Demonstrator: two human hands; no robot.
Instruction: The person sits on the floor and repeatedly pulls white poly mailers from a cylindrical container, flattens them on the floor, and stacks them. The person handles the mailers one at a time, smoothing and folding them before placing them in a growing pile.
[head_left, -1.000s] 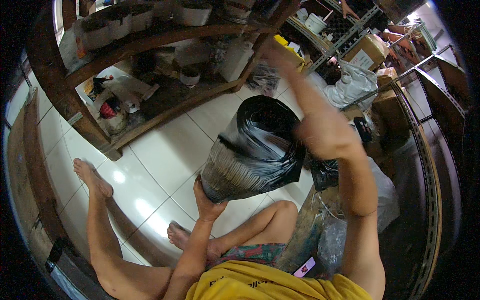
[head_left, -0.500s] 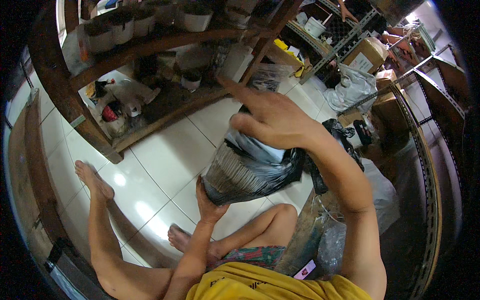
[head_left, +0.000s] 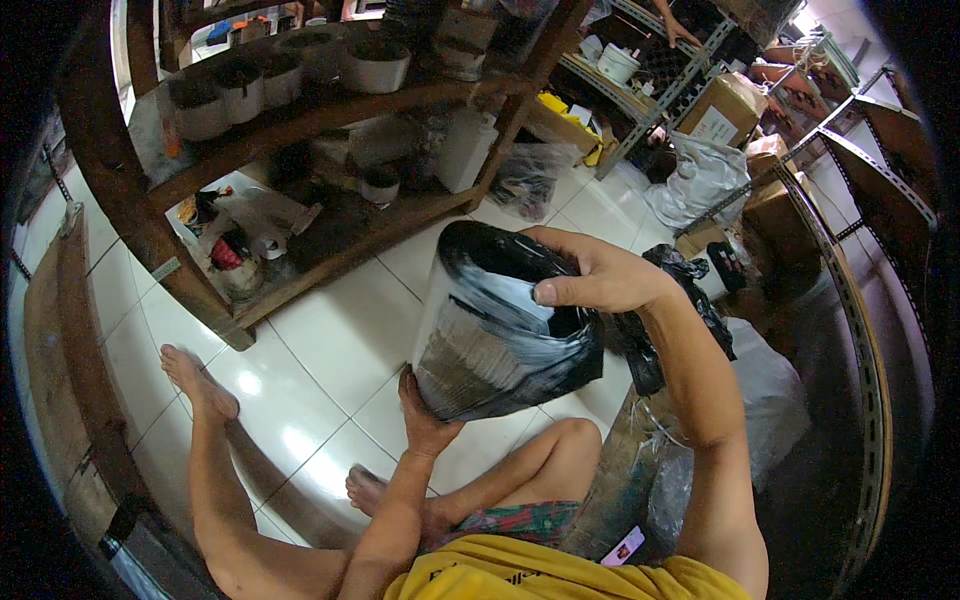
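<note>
A wide pot-like container [head_left: 470, 365], tilted in front of me, has grey ribbed sides and a loose black plastic skin around its rim. Whitish-blue smears or folds show at its mouth; I cannot tell what it is made of or what lies inside. From below, my left hand [head_left: 428, 428] grips its base, the fingers partly hidden behind it. At the upper right, my right hand [head_left: 615, 275] pinches the rim, thumb on the near side and the other fingers over the far side.
A dark wooden shelf [head_left: 340, 235] with several pots [head_left: 375, 68] stands ahead. Black plastic [head_left: 650, 345] and a clear bag [head_left: 745, 400] lie at my right, near a phone [head_left: 624, 546]. Farther off are a silver sack [head_left: 695, 180], cardboard boxes [head_left: 722, 112] and another person's hand [head_left: 682, 32].
My right hand, blurred and raised over the container's mouth with a finger extended before, has come down onto its rim. The container has turned slightly, showing more of its opening. My left hand stays beneath.
</note>
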